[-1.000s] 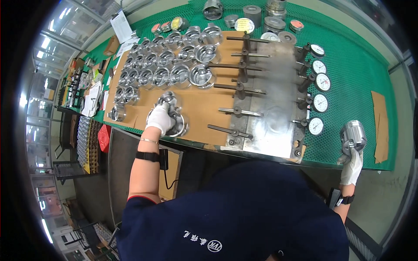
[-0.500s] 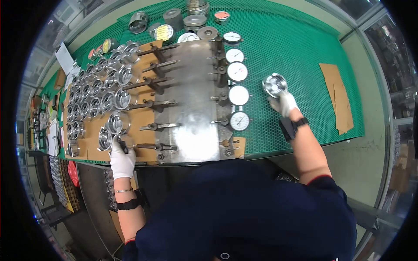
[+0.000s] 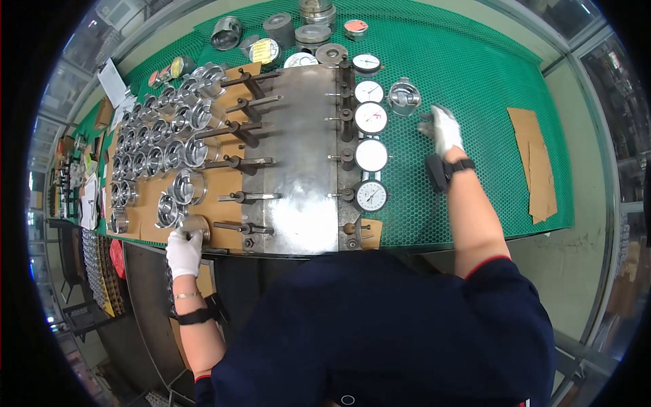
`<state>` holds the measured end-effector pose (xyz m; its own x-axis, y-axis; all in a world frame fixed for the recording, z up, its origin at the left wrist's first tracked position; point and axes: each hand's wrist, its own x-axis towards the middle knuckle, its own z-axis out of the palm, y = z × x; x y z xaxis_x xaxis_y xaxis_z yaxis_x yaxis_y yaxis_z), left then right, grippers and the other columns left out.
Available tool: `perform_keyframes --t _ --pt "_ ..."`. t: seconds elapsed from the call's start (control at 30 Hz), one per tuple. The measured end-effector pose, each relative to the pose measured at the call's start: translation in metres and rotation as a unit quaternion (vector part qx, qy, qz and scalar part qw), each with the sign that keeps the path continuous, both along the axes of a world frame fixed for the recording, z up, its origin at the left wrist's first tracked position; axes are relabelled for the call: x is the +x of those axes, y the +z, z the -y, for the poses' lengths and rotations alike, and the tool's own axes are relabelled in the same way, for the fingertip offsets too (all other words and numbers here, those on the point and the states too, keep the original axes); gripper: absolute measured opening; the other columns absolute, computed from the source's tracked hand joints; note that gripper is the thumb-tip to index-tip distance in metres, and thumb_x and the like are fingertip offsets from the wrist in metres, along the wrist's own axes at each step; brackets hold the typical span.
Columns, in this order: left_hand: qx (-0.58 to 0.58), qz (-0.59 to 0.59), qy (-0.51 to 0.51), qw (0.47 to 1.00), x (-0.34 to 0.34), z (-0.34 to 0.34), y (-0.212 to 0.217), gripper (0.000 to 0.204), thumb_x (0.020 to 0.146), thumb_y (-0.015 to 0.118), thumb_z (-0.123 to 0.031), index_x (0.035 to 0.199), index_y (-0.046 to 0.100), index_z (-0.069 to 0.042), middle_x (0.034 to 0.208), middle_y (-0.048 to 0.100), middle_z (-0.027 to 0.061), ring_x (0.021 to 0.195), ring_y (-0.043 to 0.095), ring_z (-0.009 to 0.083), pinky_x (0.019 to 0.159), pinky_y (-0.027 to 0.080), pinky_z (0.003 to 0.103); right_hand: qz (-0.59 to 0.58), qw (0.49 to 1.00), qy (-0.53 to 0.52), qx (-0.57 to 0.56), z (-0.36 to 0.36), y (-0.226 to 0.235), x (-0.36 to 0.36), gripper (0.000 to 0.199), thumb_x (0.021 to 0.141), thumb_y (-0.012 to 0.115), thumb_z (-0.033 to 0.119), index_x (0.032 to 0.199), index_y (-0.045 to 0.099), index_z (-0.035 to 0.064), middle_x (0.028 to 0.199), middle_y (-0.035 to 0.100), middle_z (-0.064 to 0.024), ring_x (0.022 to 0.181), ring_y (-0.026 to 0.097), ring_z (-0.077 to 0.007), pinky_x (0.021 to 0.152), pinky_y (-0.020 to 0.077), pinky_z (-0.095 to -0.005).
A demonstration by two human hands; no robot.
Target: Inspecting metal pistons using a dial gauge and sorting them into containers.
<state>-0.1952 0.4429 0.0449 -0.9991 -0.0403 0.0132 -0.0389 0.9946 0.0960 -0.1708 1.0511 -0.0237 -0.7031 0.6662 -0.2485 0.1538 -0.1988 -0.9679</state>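
My left hand (image 3: pixel 183 249), in a white glove, closes on a shiny metal piston (image 3: pixel 197 228) at the near edge of the cardboard. Another piston (image 3: pixel 167 209) stands just beyond it, hollow side up. On the green mat, my right hand (image 3: pixel 444 130), also gloved, is empty with its fingers apart. A single piston (image 3: pixel 405 98) rests up and to the left of those fingers, beside the dial gauges. Between both hands lies a steel plate (image 3: pixel 302 149) with gauges along its right side and metal rods in holders along its left.
Rows of pistons (image 3: pixel 154 159) crowd the cardboard on the left. A column of dial gauges (image 3: pixel 371 156) lines the plate's right side. Metal cylinders (image 3: pixel 279 31) and labelled discs stand at the back. Torn cardboard (image 3: pixel 532 166) lies on the mat's right side.
My right hand has let go of the piston, which now sits farther back and left on the mat. My left hand has drawn slightly back with a piston tipped in its grasp.
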Motion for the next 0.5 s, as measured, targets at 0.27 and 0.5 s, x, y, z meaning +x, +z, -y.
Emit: perform_keyframes --t 0.27,0.5 --pt "0.520 0.078 -0.068 0.848 0.027 -0.050 0.088 0.025 0.094 0.063 -0.014 0.112 0.066 0.004 0.098 0.072 0.0084 0.085 0.065 0.0121 0.074 0.052 0.025 -0.058 0.975 0.196 0.086 0.148 0.126 0.086 0.036 0.096 0.054 0.003 0.131 0.057 -0.0023 0.099 0.069 -0.0099 0.075 0.063 -0.0111 0.068 0.0549 -0.0255" --pt "0.597 0.494 -0.096 0.624 0.027 -0.114 0.072 0.019 0.091 0.067 -0.018 0.102 0.068 -0.003 0.073 0.059 -0.0039 0.062 0.049 0.0052 0.055 0.038 0.023 -0.177 0.863 0.436 0.185 0.255 0.098 0.093 0.108 0.067 0.086 0.026 0.154 0.025 0.0025 0.137 0.048 -0.0292 0.128 0.051 -0.0405 0.107 0.0430 -0.0413"
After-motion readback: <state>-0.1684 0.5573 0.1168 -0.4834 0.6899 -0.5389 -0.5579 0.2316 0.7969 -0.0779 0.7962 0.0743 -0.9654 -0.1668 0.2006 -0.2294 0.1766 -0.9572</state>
